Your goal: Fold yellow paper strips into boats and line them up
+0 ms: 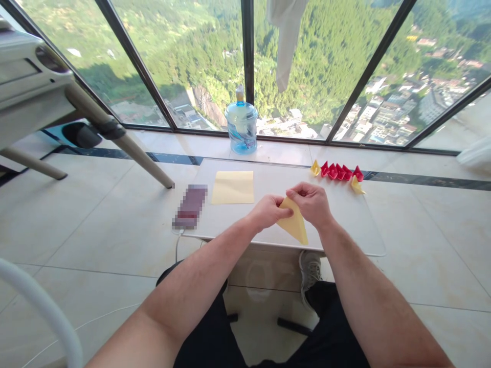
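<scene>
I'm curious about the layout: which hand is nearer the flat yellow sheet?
The left hand: it is just right of the flat yellow sheet; the right hand is farther off to the right.

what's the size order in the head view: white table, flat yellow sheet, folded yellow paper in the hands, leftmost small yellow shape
1. White table
2. Flat yellow sheet
3. Folded yellow paper, partly hidden
4. Leftmost small yellow shape

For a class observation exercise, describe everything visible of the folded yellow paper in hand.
The folded yellow paper looks thin, matte and roughly triangular, its lower corner pointing down and right. It is held over the white tabletop near its front edge. The bare left hand grips its upper left, thumb across its face; the bare right hand pinches its top.
</scene>
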Tool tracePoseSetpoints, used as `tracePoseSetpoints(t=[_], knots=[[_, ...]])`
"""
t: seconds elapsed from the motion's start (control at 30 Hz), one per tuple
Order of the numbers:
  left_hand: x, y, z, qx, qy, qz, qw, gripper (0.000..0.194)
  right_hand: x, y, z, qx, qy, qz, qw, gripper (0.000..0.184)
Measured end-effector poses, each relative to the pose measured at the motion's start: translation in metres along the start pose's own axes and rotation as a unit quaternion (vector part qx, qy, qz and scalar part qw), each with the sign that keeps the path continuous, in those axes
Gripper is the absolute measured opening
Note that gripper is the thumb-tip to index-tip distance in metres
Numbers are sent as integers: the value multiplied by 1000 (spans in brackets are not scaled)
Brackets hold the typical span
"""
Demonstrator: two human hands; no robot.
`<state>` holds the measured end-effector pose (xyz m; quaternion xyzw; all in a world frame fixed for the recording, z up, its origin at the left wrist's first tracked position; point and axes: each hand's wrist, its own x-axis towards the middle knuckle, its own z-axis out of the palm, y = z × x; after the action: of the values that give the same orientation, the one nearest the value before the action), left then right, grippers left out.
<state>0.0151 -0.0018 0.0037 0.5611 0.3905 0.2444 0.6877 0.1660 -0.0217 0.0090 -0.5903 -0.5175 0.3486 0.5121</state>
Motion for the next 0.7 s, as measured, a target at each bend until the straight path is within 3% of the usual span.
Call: tracePoseSetpoints(t=[0.17,0.33,0.47,0.7], knots=[[6,-1,-3,-42,82,42,995,20,1,2,-2,13,-44,46,998,32],[13,-4,-9,-149,161,64,974,28,1,4,-3,-17,-81,64,995,30],[13,-1,-12,-247,162,47,954,34,1,2,-5,-24,-70,76,994,26],[11,8,-26,-252,163,58,952,40,3,2,-14,8,-70,85,994,30]])
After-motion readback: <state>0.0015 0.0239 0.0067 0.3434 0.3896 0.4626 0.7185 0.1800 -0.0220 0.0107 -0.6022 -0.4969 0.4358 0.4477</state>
